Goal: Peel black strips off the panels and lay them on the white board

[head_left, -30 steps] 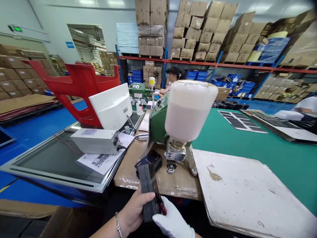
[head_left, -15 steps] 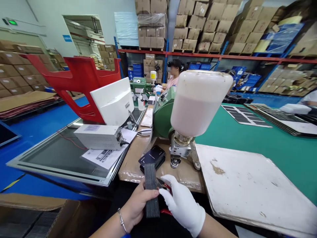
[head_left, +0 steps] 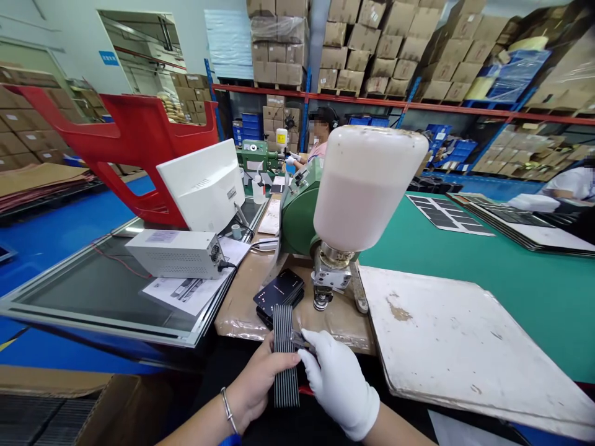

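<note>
Left hand (head_left: 251, 387) clasped the stack (head_left: 284, 328) by its sides; layers seemed stiff, liable to slide; right hand (head_left: 341, 387) gripped a tool (head_left: 302, 341)

The gloved right hand (head_left: 341, 384) hides most of the tool (head_left: 302, 340) at lower middle. The left hand's (head_left: 255, 383) far fingers are out of sight behind the striped stack (head_left: 285, 356). Lettering on the black cards (head_left: 279, 291) is too small to read. The lower-left carton (head_left: 58, 383) is cut off. At upper middle, a person's (head_left: 318, 147) face is blurred.
</note>
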`<state>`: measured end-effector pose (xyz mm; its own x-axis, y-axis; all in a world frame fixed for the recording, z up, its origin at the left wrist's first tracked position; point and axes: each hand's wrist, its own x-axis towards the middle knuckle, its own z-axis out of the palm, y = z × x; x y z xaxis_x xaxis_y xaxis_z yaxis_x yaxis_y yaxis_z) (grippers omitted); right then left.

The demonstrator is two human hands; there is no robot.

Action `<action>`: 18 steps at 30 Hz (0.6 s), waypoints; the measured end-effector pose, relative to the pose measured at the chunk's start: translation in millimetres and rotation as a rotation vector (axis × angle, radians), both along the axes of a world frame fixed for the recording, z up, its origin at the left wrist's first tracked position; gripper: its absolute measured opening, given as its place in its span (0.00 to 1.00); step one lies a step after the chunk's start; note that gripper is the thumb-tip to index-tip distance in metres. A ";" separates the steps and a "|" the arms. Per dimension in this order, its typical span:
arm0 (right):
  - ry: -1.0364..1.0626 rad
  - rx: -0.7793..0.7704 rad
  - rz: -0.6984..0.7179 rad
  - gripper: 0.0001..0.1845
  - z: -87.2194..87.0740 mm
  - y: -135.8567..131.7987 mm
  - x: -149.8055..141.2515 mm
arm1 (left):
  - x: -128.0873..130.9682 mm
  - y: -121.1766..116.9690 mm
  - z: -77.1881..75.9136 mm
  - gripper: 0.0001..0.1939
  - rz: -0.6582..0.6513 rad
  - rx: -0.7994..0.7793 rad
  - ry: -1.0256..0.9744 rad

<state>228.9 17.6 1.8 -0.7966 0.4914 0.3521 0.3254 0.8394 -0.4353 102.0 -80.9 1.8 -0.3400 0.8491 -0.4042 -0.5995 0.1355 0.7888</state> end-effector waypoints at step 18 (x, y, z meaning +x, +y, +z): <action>0.273 -0.614 -0.081 0.21 0.8 17.2 -5.4 | 5.7 -17.2 -21.4 0.18 -0.121 0.022 -0.037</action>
